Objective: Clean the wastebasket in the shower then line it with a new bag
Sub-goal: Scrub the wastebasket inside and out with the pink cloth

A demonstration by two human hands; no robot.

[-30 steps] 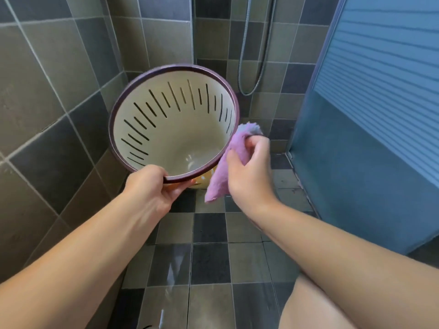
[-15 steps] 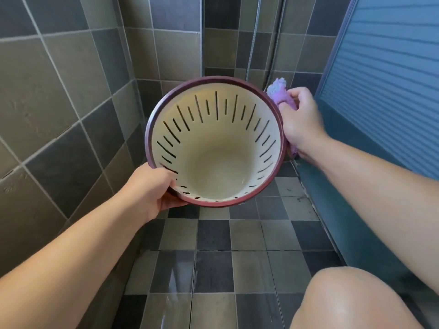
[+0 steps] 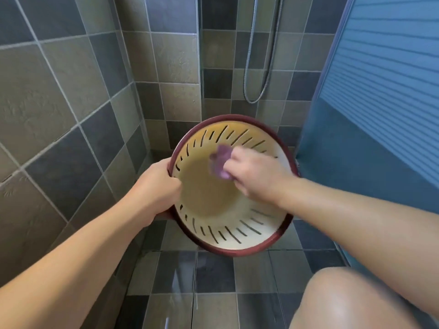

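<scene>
A cream wastebasket (image 3: 228,236) with slotted walls and a dark red rim is held above the shower floor, its mouth turned up toward me. My left hand (image 3: 158,186) grips its left rim, fingers curled over the edge. Inside the basket, my right hand (image 3: 255,176) holds a bunched purple cloth (image 3: 221,165) against the far inner wall. The hand and cloth are blurred. The basket's outside and underside are hidden.
Grey and dark tiled walls close in on the left and behind. A metal shower hose (image 3: 259,67) hangs on the back wall. A blue ribbed shower door (image 3: 380,103) stands on the right. The tiled floor (image 3: 190,281) is wet. My bare knee (image 3: 356,302) is at lower right.
The right hand with the cloth moved from outside the right rim into the basket. The basket dropped lower and its mouth tilted up toward me. The left hand kept its grip on the rim.
</scene>
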